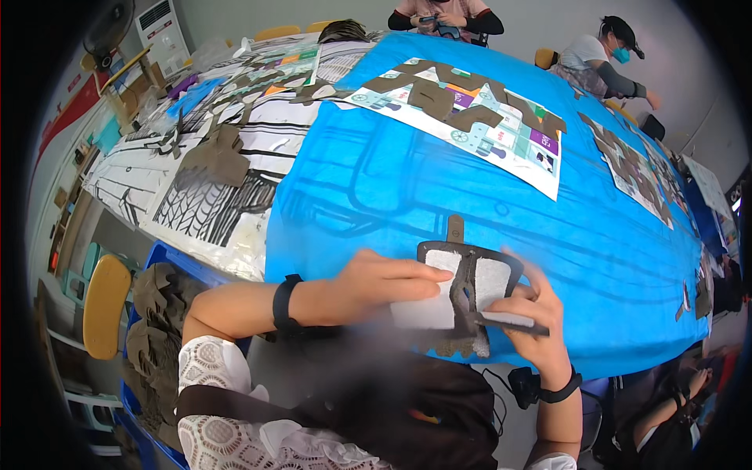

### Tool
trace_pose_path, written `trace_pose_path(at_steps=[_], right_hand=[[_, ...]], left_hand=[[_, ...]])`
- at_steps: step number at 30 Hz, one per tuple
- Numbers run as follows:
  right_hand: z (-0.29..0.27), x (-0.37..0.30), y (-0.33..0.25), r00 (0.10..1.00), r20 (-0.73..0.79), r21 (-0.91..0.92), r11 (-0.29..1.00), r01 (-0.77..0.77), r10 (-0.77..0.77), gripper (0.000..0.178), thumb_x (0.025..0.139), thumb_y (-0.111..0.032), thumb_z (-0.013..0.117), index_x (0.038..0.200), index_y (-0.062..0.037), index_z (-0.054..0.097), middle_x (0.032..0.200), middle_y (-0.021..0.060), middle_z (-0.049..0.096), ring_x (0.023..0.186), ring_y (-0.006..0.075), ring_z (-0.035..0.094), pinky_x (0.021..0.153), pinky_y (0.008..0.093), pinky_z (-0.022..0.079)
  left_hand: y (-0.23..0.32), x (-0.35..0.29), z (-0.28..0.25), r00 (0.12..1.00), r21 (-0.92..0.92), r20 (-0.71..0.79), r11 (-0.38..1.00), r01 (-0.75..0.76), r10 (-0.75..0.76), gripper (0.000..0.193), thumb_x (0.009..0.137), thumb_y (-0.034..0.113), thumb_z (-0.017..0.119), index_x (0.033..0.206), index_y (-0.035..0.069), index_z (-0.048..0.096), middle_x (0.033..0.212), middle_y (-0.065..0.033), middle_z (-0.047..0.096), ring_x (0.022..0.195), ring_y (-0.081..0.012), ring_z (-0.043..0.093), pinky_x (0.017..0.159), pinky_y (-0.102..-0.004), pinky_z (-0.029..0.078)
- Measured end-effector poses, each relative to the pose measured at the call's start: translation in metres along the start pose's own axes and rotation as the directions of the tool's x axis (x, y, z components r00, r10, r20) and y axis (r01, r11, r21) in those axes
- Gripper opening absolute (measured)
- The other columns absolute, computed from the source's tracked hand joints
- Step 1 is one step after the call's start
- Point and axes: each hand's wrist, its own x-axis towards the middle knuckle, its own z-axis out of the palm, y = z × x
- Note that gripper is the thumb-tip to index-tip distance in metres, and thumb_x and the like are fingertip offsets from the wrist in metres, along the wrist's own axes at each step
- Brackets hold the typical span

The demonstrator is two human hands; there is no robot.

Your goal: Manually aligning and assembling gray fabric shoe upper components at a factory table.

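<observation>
White lace sleeve [211,435] and dark garment [462,403] are filling the near foreground. Leftward, a blue crate [188,262] is holding a heap of crumpled dark-brown cut pieces [160,313]. Further right, the left hand [372,282] is resting its close-set fingers over the left side of an open dark folding case [464,274]; whether its thumb is gripping underneath cannot be told. Pale inner panels [492,276] are already lining both sides, so the case is looking partly made up, while its narrow tab [455,229] is sticking out unfastened at the far edge and the lower edge is looking ragged. Both sides are lying spread, leaving closing undone. The case is sitting between the hands, near the close edge of the blue-covered counter [352,211]. Rightmost, the right hand [540,309] is curling round the case's right side, holding it, with a slim dark pale-topped flap [513,319] among its fingers.
</observation>
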Motion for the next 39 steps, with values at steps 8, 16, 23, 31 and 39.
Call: trace_pose_path(at_steps=[8, 16, 23, 31, 39], right_hand=[[-0.017, 0.012, 0.04, 0.977, -0.036, 0.087, 0.973, 0.215, -0.212, 0.012, 0.074, -0.007, 0.073, 0.085, -0.0016, 0.071, 0.114, 0.021, 0.066, 0.085, 0.0277, 0.069, 0.074, 0.0341, 0.056], [-0.018, 0.018, 0.049, 0.915, 0.121, -0.135, 0.907, 0.399, -0.384, 0.017, 0.071, 0.004, 0.071, 0.082, -0.005, 0.062, 0.109, 0.0202, 0.068, 0.077, 0.025, 0.071, 0.06, 0.028, 0.059], [-0.011, 0.015, 0.056, 0.922, 0.163, -0.178, 0.909, 0.377, -0.35, 0.018, 0.072, 0.005, 0.07, 0.081, -0.0049, 0.058, 0.108, 0.0209, 0.068, 0.069, 0.0226, 0.071, 0.054, 0.0268, 0.057], [-0.011, 0.021, 0.059, 0.95, 0.184, -0.133, 0.951, 0.28, -0.253, 0.014, 0.074, 0.005, 0.069, 0.081, -0.0027, 0.06, 0.109, 0.021, 0.068, 0.075, 0.0253, 0.072, 0.057, 0.0292, 0.059], [-0.014, 0.023, 0.062, 0.954, 0.23, -0.103, 0.971, 0.218, -0.19, 0.011, 0.075, 0.003, 0.068, 0.083, -0.0027, 0.062, 0.112, 0.0191, 0.068, 0.081, 0.0265, 0.072, 0.061, 0.0301, 0.06]], left_hand=[[-0.034, 0.005, 0.003, 0.965, -0.424, 0.179, 0.87, 0.252, -0.192, 0.028, 0.096, 0.012, 0.053, 0.122, 0.006, 0.061, 0.13, -0.0092, 0.061, 0.09, -0.0214, 0.067, 0.078, -0.0261, 0.053], [-0.037, 0.006, 0.011, 0.961, 0.262, 0.192, 0.933, -0.246, 0.199, 0.014, 0.077, 0.001, 0.064, 0.074, 0.007, 0.052, 0.132, -0.0256, 0.055, 0.049, -0.0099, 0.055, 0.043, -0.0202, 0.048], [-0.034, 0.009, 0.02, 0.985, 0.18, 0.139, 0.975, -0.13, 0.106, 0.016, 0.075, 0.001, 0.063, 0.073, 0.009, 0.049, 0.124, -0.0301, 0.058, 0.048, -0.0087, 0.053, 0.04, -0.0197, 0.046], [-0.04, 0.011, 0.022, 0.989, 0.21, 0.126, 0.972, -0.108, 0.082, 0.017, 0.078, 0.003, 0.063, 0.072, 0.007, 0.048, 0.122, -0.0312, 0.059, 0.051, -0.0109, 0.058, 0.04, -0.0207, 0.047], [-0.042, 0.011, 0.02, 0.982, 0.249, 0.174, 0.962, -0.112, 0.069, 0.017, 0.079, 0.003, 0.063, 0.072, 0.007, 0.048, 0.121, -0.0316, 0.059, 0.05, -0.0092, 0.058, 0.039, -0.0193, 0.045]])
